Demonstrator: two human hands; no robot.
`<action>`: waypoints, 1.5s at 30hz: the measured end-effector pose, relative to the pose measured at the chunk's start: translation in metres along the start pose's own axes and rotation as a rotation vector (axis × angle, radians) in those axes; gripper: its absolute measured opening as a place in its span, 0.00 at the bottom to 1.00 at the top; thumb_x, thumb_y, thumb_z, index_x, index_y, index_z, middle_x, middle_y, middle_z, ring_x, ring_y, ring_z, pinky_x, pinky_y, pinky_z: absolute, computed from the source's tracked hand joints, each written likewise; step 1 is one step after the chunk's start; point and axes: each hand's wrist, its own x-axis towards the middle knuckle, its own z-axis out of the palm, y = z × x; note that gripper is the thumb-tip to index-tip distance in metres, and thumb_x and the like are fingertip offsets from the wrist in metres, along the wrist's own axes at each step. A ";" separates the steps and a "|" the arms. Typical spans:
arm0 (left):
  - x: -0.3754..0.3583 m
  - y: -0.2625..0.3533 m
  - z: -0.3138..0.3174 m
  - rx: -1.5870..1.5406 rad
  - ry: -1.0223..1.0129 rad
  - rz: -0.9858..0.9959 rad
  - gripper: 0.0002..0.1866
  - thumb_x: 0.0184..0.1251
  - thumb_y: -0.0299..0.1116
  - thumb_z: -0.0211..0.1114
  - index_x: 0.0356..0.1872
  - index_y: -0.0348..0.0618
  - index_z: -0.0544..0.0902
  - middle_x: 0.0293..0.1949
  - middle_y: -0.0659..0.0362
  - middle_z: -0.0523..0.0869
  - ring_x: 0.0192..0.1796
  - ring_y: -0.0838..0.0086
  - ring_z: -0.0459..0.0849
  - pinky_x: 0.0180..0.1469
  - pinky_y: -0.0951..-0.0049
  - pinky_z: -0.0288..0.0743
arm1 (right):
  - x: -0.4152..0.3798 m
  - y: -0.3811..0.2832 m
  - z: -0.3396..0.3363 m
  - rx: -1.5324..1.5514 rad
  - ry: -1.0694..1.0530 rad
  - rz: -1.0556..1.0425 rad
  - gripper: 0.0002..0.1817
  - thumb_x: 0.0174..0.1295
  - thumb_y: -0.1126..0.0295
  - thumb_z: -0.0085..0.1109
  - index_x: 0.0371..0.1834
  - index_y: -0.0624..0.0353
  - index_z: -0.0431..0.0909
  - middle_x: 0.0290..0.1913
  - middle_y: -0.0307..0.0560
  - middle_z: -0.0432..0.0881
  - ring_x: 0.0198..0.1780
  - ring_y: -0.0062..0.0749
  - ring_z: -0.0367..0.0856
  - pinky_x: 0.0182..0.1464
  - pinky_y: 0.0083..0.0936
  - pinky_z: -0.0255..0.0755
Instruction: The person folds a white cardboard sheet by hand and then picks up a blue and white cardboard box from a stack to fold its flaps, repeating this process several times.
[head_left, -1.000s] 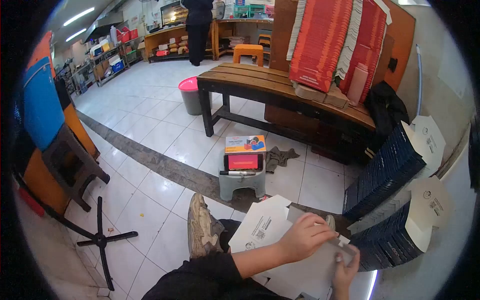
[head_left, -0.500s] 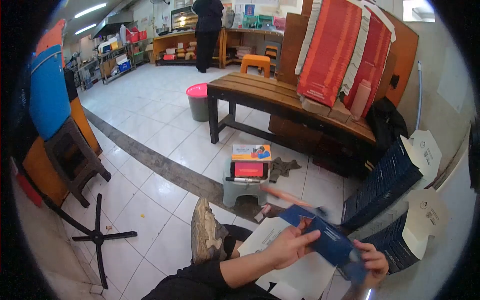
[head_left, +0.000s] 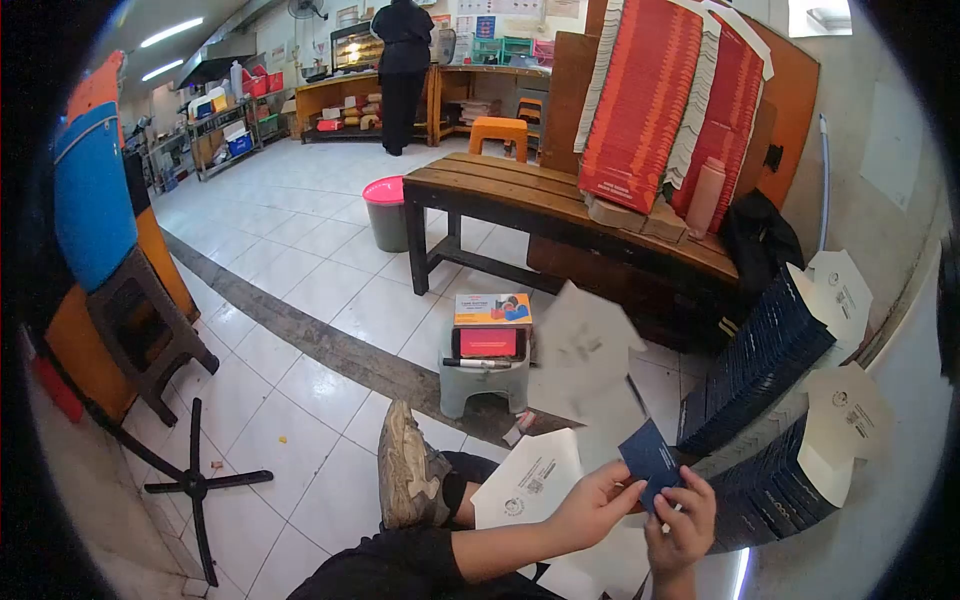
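Observation:
Upright in front of me is a paperboard carton, dark blue outside and pale inside. Its small blue panel (head_left: pixel 650 458) is between my hands, and its large pale panel (head_left: pixel 585 350) is smeared by motion above. My left hand (head_left: pixel 598 508) pinches the blue panel's lower left edge, thumb in front. On the other side, my right hand (head_left: pixel 685 520) grips the lower right corner with bent fingers. A flat pale carton sheet (head_left: pixel 528 482) with a printed logo lies across my lap, under my left forearm.
Two stacks of nested blue cartons (head_left: pixel 765 350) stand close on my right. A grey stool (head_left: pixel 470 385) ahead carries a box, a phone and a marker. Behind it is a wooden bench (head_left: pixel 500 180) with red carton stacks (head_left: pixel 640 110). A black stand base (head_left: pixel 197 485) is left; a person (head_left: pixel 404 70) stands far back.
The carton has turned from lying slanted, blue side up, to upright, its pale panel swinging up and away. My right hand has moved left, closer to my left hand. The view has shifted slightly.

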 end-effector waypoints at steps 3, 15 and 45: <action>-0.006 -0.007 0.003 -0.021 -0.033 -0.106 0.12 0.76 0.25 0.51 0.56 0.35 0.72 0.48 0.61 0.78 0.53 0.79 0.78 0.60 0.72 0.75 | -0.005 -0.007 0.009 -0.118 0.039 0.010 0.13 0.39 0.82 0.68 0.30 0.58 0.80 0.40 0.49 0.81 0.53 0.53 0.80 0.54 0.46 0.76; -0.006 0.039 -0.003 0.614 -0.205 -0.103 0.22 0.78 0.30 0.49 0.68 0.34 0.66 0.56 0.51 0.78 0.60 0.73 0.76 0.61 0.76 0.67 | -0.013 0.016 -0.006 0.402 0.199 0.296 0.24 0.68 0.57 0.49 0.58 0.65 0.74 0.66 0.63 0.65 0.55 0.47 0.76 0.58 0.40 0.71; -0.019 0.010 -0.009 0.985 -0.089 0.137 0.11 0.69 0.32 0.61 0.47 0.39 0.80 0.37 0.50 0.81 0.40 0.57 0.82 0.42 0.63 0.76 | 0.006 0.022 -0.009 0.182 -0.298 0.302 0.12 0.42 0.81 0.69 0.31 0.59 0.81 0.66 0.65 0.66 0.67 0.55 0.68 0.66 0.42 0.62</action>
